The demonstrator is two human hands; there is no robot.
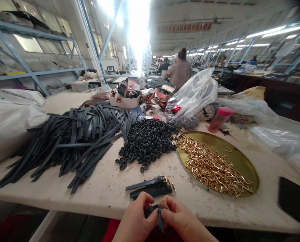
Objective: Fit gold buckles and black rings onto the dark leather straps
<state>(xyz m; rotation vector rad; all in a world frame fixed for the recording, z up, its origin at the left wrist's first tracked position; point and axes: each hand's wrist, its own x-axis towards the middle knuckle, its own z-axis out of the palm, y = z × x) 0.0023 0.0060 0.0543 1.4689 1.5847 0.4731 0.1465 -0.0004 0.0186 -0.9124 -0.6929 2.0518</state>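
At the table's front edge, my left hand pinches a dark strap with a small black loop on it. My right hand is closed on the same strap, with a gold buckle at its fingertips. Just beyond my hands lie several finished-looking straps with loops and gold buckles at their right ends. A heap of small black loops sits further back. To the right, a round gold tray holds many gold buckles. On the left spreads a large pile of flat dark straps.
A clear plastic bag and a pink-lidded jar stand behind the tray. A white sack is at far left, a black flat object at right. A small box stands behind the piles. People sit further off.
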